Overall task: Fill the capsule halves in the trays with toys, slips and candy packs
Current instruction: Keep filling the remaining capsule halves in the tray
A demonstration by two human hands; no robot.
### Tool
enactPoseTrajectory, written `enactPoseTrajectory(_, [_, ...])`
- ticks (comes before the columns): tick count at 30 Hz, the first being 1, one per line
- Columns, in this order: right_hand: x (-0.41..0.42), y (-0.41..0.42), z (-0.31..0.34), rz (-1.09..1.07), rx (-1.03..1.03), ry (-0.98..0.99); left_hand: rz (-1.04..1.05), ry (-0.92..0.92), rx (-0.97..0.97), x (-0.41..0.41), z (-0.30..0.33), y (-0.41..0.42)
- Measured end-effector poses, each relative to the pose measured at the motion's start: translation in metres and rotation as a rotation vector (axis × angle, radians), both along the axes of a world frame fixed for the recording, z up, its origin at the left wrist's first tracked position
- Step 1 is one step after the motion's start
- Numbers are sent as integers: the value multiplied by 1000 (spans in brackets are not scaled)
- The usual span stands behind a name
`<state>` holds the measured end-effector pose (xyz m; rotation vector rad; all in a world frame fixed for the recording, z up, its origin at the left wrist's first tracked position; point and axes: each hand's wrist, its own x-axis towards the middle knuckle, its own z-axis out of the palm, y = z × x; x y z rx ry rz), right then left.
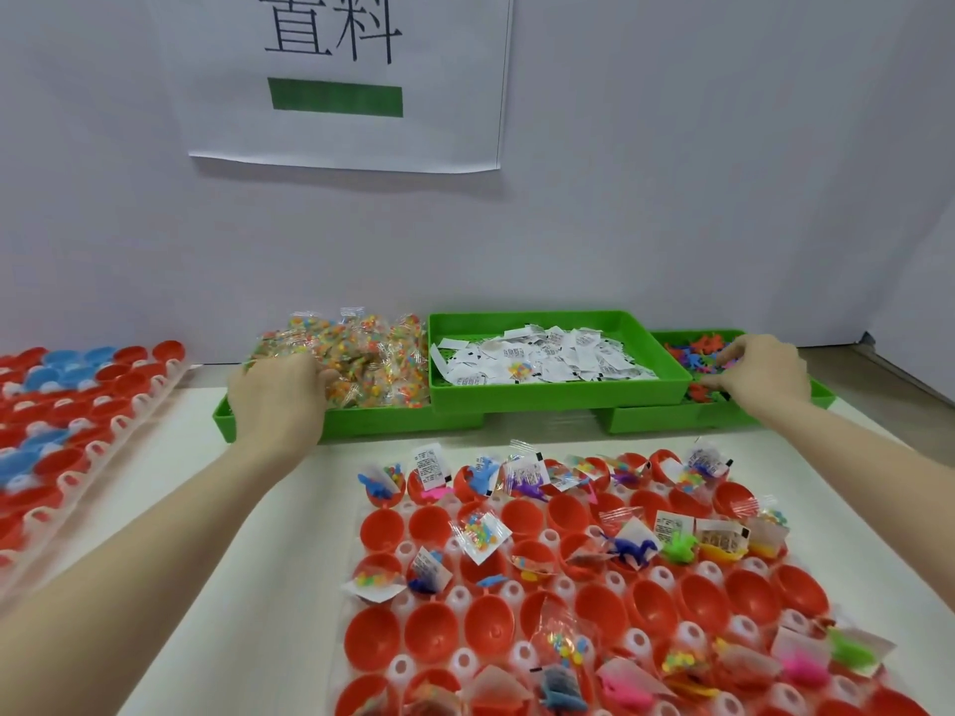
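A clear tray [408,664] of red capsule halves [433,632] lies in front of me; several halves hold small toys, white slips and candy packs, others hold nothing. My left hand [276,392] reaches into the heap of candy packs [362,354] in the left green bin, fingers curled down among them. My right hand [759,372] reaches into the right green bin of small coloured toys [692,351], fingertips pinching among them. What each hand holds is hidden.
A green bin [537,392] of white paper slips [542,354] sits between the two others, raised on top of them. At the left lies another tray [77,457] of red and blue capsule halves. A white wall with a printed sign [351,80] stands right behind the bins.
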<state>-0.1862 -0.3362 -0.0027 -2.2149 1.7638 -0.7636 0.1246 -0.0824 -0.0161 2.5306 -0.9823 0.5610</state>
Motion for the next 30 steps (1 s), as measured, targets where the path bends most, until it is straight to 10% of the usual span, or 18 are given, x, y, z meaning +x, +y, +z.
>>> enactPoseTrajectory(19, [29,5,28,107,-65,-499,-42,300,-517,-6,-2,3])
enactPoseTrajectory(30, [96,31,13,455,184,183,-151,509,-617,-14,4,11])
